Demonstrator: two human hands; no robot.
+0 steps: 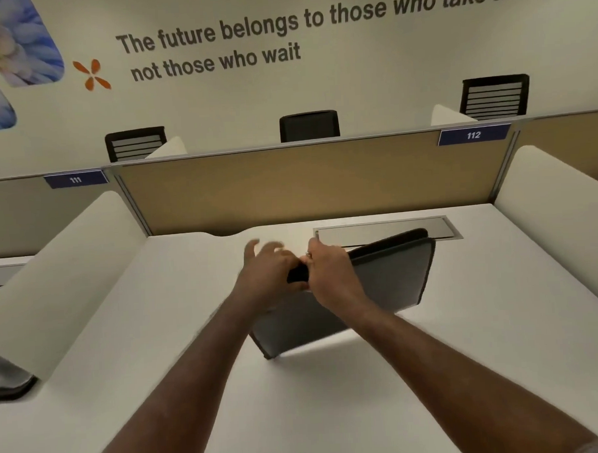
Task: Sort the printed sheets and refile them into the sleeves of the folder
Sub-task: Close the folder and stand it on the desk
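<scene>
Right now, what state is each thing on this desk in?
Folder: closed, tilted up on its lower edge on the desk, no sheets showing.
Left hand: at the folder's near corner, fingers spread; too blurred to tell its grip.
Right hand: fingers curled over the folder's top edge, holding it.
Cable hatch: lid shut, flush in the desk.

Both forearms outstretched, hands close together: left hand [268, 272] blurred, fingers spread; right hand [330, 273] curled, knuckles up.

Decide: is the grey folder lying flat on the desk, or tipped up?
Tipped up: the folder stands on its near edge on the desk, shadow beneath.
</scene>
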